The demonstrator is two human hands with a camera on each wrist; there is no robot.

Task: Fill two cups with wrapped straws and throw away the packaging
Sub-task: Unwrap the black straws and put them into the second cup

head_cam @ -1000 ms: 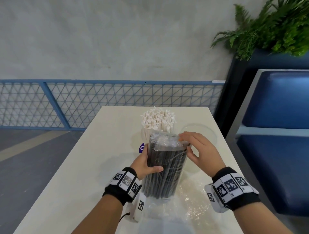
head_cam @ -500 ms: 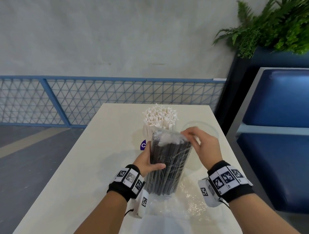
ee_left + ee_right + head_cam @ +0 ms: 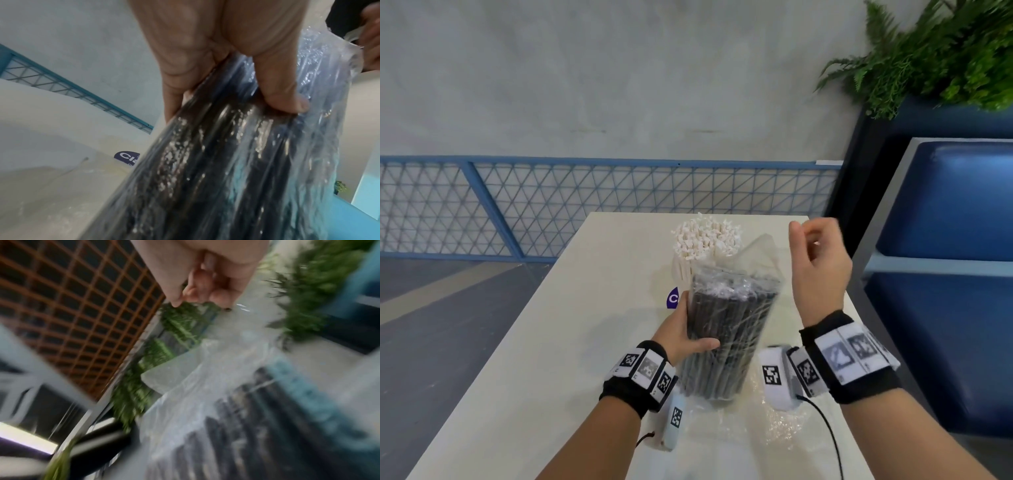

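Note:
A bundle of black straws [image 3: 726,329] in a clear plastic bag [image 3: 760,253] stands upright on the white table [image 3: 585,308]. My left hand [image 3: 681,329] grips the bundle at mid height, thumb across the front, as the left wrist view shows with the left hand [image 3: 226,73] on the black straws [image 3: 216,162]. My right hand [image 3: 803,233] is raised to the upper right, fingers curled. In the blurred right wrist view the right hand [image 3: 205,293] pinches the bag's stretched top [image 3: 216,369]. Behind the bundle a cup holds white wrapped straws [image 3: 705,236].
Crumpled clear plastic [image 3: 774,428] lies on the table near me. A purple label [image 3: 673,298] shows on the cup behind the bundle. A blue bench [image 3: 945,274] and a plant [image 3: 945,51] stand at the right. A blue mesh railing [image 3: 585,205] runs behind the table.
My right hand has risen from the bundle's top up and to the right, drawing the bag's top with it. The left hand keeps its grip on the bundle.

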